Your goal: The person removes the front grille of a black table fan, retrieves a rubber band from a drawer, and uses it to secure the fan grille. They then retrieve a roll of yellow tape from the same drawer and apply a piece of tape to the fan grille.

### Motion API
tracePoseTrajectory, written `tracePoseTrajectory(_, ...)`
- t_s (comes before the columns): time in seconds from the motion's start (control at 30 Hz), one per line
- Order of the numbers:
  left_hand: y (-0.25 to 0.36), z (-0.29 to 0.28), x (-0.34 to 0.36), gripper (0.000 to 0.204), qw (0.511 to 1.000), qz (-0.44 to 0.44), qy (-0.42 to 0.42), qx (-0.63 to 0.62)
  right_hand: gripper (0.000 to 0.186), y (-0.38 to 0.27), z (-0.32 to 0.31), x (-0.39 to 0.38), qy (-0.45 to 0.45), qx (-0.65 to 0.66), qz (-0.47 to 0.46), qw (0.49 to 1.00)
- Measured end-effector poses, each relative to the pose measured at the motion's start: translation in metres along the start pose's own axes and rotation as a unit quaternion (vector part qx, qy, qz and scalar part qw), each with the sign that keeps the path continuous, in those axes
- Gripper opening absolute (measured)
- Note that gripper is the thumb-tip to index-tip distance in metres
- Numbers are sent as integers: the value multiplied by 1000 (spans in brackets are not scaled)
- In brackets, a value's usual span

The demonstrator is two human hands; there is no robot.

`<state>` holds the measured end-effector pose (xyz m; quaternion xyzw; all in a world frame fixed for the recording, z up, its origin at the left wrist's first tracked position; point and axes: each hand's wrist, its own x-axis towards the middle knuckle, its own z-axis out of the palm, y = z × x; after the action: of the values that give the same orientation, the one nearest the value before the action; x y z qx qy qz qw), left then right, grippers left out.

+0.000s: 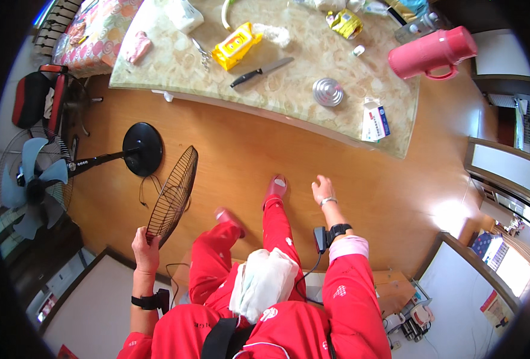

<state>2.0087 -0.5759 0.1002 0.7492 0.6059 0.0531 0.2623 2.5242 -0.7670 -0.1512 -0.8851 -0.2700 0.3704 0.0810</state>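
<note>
My left hand (146, 250) pinches the rim of a round black wire fan grille (175, 194), held tilted on edge in front of my left side. My right hand (323, 190) hangs over the floor with nothing in it, its fingers loosely apart. To the left stands a pedestal fan, its bluish blades (35, 157) bare at the front. A wire rear guard (6, 173) shows behind those blades. The fan's round black base (143, 149) rests on the floor just beyond the grille, with a dark cord (150, 185) lying beside it.
Ahead is a marbled table (187, 72) bearing a knife (262, 72), scissors (201, 52), a yellow wipes pack (236, 46), stacked metal rings (328, 92), a small box (375, 121) and a pink thermos (431, 52). A red-black chair (36, 99) stands left.
</note>
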Motion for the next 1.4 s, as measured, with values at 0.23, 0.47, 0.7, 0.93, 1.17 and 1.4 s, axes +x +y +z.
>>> tracePoseTrajectory(0.23, -2, 83, 7, 36, 997, -3, -73, 5, 60, -6, 17, 119, 59, -112, -112, 986)
tracePoseTrajectory(0.47, -24, 158, 19, 37, 990, -17, -140, -8, 72, -3, 43, 212, 55, -247, -76, 964)
tracePoseTrajectory(0.7, -26, 181, 13, 37, 985, -17, -173, 10, 69, -20, 50, 228, 77, -269, -22, 960)
tracePoseTrajectory(0.93, -18, 189, 16, 37, 988, -10, -153, 9, 51, 10, 87, 185, 74, -241, -36, 967)
tracePoseTrajectory(1.17, -10, 196, 19, 36, 988, -23, -155, -9, 53, 69, 148, 113, 107, -241, -144, 954)
tracePoseTrajectory(1.4, -8, 194, 13, 34, 986, -15, -166, -6, 55, 63, 145, 89, 82, -190, -112, 972)
